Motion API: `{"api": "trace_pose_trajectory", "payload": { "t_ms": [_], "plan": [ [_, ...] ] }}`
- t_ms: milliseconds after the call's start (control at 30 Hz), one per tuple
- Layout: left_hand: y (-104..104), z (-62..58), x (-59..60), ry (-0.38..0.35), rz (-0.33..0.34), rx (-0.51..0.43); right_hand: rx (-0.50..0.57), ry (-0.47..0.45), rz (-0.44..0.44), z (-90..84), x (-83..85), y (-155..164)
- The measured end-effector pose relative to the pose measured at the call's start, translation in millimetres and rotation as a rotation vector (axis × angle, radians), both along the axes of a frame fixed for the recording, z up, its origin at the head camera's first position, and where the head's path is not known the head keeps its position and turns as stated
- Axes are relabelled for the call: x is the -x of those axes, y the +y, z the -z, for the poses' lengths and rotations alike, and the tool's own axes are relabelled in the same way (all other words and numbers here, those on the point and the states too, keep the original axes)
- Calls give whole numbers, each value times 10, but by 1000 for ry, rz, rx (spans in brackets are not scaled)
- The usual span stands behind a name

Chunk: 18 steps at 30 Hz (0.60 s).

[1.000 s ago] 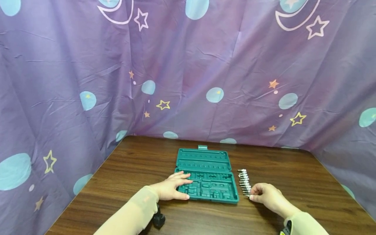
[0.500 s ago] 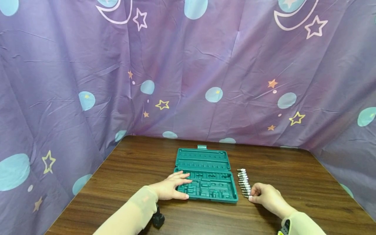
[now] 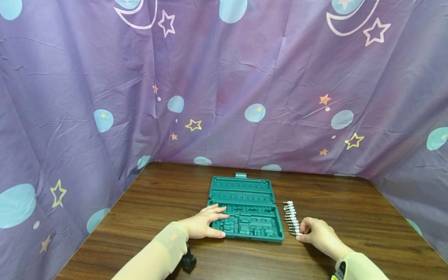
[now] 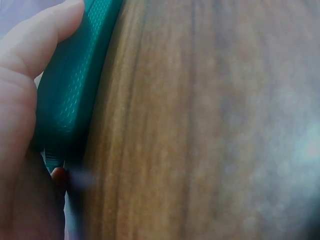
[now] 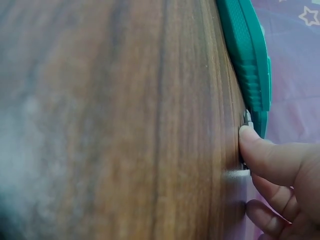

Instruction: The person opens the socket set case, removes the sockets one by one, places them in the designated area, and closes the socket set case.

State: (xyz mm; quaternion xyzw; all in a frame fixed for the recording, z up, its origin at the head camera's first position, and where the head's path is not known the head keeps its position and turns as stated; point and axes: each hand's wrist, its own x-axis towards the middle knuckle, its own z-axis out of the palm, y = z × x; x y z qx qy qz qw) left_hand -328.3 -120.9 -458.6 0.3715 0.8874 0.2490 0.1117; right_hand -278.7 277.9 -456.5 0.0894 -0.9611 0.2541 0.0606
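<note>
On table, left hand [image 3: 203, 225] flat on green case [image 3: 245, 217]; right hand [image 3: 316, 235] fingers pinching bit [image 3: 296, 233]

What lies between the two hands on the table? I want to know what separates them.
In the head view, the open green case lies between the left hand and the right hand, with the row of metal bits beside it.

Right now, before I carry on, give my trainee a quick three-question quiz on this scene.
1. True or false: the green case lies open on the wooden table.
2. Which hand rests on the case's left edge? A) left hand B) right hand
3. Fill in: the row of metal bits lies to the case's ____ side, seen from the head camera.

Key: 1 true. 2 A. 3 right; the right hand's fingertips touch the row's near end.
</note>
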Motion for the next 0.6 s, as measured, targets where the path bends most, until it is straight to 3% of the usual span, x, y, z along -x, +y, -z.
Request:
{"api": "trace_pose_trajectory", "payload": {
  "t_ms": [233, 400, 600],
  "plan": [
    [5, 5, 6, 12, 2, 1, 46, -25, 3, -25, 2, 25],
    [8, -3, -1, 4, 0, -1, 218, -97, -26, -102, 27, 17],
    [3, 0, -5, 12, 3, 3, 306, -46, -10, -314, 206, -147]
  ]
}}
